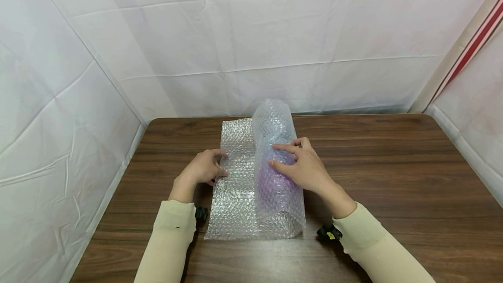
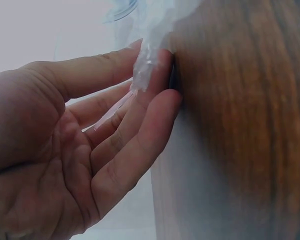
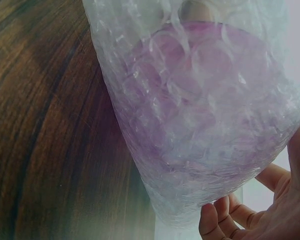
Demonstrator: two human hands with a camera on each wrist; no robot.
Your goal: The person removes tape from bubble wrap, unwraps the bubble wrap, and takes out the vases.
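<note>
A sheet of clear bubble wrap (image 1: 235, 198) lies on the table, its right part rolled over a long object that shows purple (image 3: 160, 100) at the near part and pale blue (image 1: 273, 128) farther back. The object's kind is hidden by the bubbles. On the left, my left hand (image 1: 202, 167) pinches the sheet's edge between thumb and fingers, close to the tabletop in the left wrist view. My right hand (image 1: 308, 167) holds the rolled part from the right, thumb and index finger across its top and the other fingers bent at its side.
The brown wood-grain table (image 1: 377, 165) extends to both sides of the wrap. White cloth walls (image 1: 251, 34) stand behind it and at the sides. A dark wrist device (image 1: 330, 232) sits at each cuff.
</note>
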